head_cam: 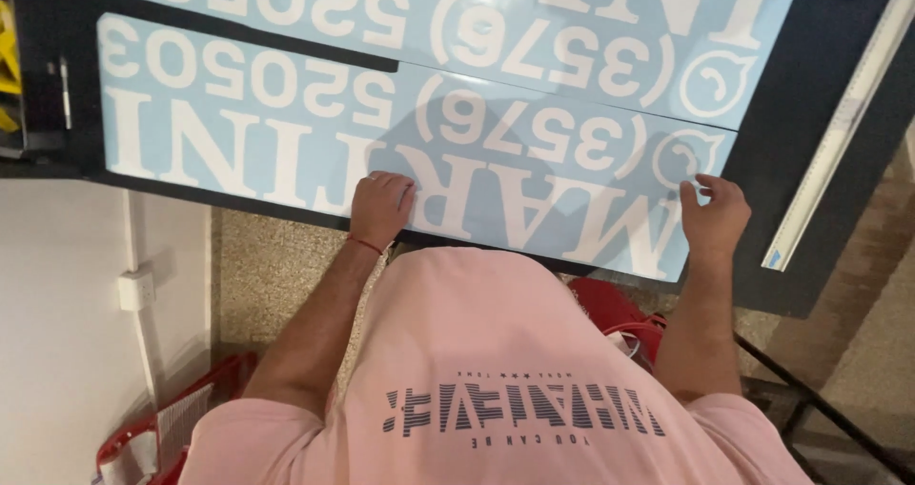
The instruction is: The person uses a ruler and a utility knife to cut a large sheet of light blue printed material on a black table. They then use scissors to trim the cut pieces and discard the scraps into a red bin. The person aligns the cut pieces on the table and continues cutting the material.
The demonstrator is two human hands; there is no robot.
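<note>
Lies flat on the dark worktable (810, 113), near edge toward the body: a long pale-blue vinyl sheet with white cut lettering (286, 128), a second like it (534, 9) just beyond. Presses down with left hand (381, 207), fingers curled together flat on it; pinches its right end with right hand (713, 216). Looks thin, light, floppy, easily creased; best taken at both ends.

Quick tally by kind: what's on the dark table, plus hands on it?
Light blue vinyl sheets with white lettering: 2, near sheet, far sheet
Long ruler at the table edge: 1
Hands on the near sheet: 2, left hand, right hand
Total: 5
</note>
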